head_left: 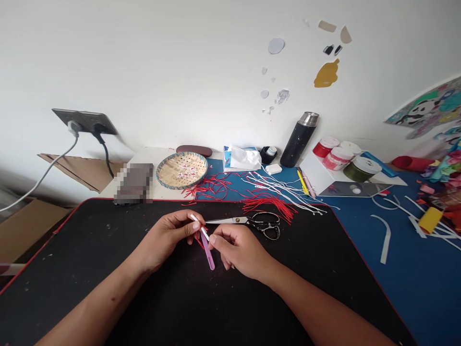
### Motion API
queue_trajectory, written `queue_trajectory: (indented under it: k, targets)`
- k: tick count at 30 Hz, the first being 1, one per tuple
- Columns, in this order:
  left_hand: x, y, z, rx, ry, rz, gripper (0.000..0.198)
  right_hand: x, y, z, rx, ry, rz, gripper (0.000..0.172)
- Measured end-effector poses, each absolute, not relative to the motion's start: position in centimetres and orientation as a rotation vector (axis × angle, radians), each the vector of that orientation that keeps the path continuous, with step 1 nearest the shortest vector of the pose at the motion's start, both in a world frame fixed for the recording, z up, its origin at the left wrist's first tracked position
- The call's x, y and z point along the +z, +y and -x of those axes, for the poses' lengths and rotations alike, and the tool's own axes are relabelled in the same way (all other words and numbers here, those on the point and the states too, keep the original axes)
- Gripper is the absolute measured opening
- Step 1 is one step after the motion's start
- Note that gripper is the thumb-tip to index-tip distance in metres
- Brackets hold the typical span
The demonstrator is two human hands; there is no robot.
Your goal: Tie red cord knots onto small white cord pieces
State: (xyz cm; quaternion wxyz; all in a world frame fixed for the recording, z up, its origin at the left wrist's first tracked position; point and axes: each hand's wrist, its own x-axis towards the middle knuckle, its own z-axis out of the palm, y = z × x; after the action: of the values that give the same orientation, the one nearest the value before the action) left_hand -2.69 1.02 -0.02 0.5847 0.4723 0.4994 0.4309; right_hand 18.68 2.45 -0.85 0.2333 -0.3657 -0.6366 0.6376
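My left hand (182, 228) pinches a short white cord (204, 233) and a thin red cord (200, 242) between thumb and forefinger. At the lower end of the white cord, my right hand (230, 246) closes its thumb and forefinger on it. A slim purple plastic stick (209, 257) slants down between the hands, its upper end hidden by the fingers; I cannot make out its kind. Just behind my hands lie scissors (248, 221) with patterned dark handles, blades pointing left.
Red cords (272, 204) and white cords (288, 192) lie behind the black mat (173, 307). Farther back are a woven basket (163, 179) with small red-and-white pieces, a tissue pack (230, 163), a black flask (298, 142) and spools (362, 168). Paper strips (385, 240) lie right.
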Motion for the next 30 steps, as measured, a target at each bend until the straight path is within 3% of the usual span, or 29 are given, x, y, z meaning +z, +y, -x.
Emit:
queue_trajectory:
  k: [30]
  targets:
    - [0.05, 0.84, 2.51, 1.023, 1.112, -1.026, 0.033, -1.02, 2.21, -18.55, 1.837, -1.667, 1.0, 0.029]
